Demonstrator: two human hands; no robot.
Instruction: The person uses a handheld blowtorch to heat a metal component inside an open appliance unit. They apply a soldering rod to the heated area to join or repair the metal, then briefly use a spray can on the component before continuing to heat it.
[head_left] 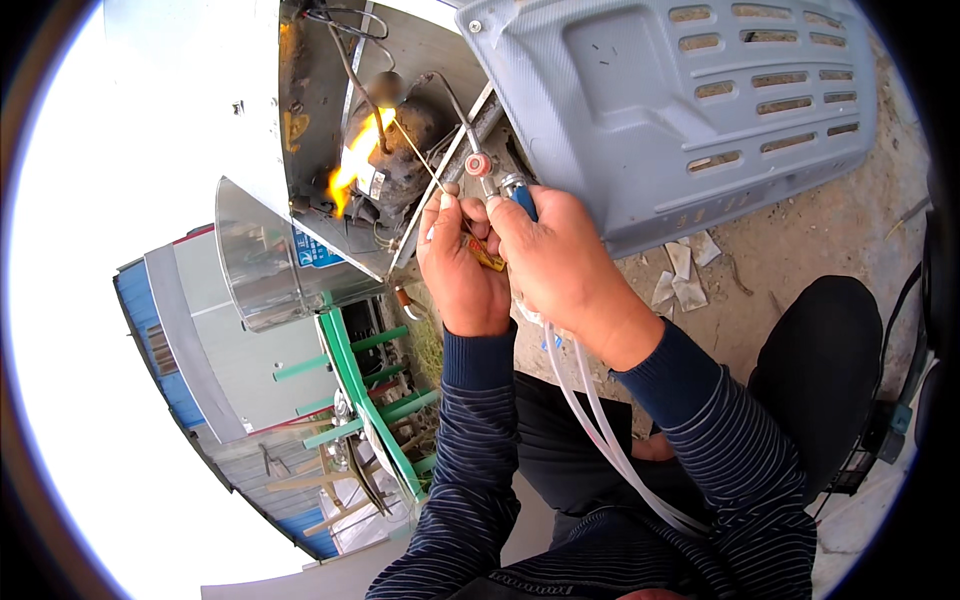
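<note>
My right hand (560,250) is closed round a gas torch (520,195) with a blue handle, a reddish knob and a bent metal neck. Pale twin hoses (600,430) run from below this hand toward my lap. My left hand (460,265), close beside it, pinches a thin rod (420,157) that slants up toward the flame. Between the hands pokes a small yellow object (486,254) whose kind I cannot make out. A large yellow flame (358,165) burns across a dark, rusty rounded compressor (410,165) with copper-coloured pipes, inside an open metal housing.
A grey slotted plastic panel (620,130) leans at the upper right. Broken pale pieces (688,272) lie on the dirt ground. To the left are a curved shiny metal sheet (255,260), a green metal frame (350,380) and a building. My bent knee (820,350) is at the right.
</note>
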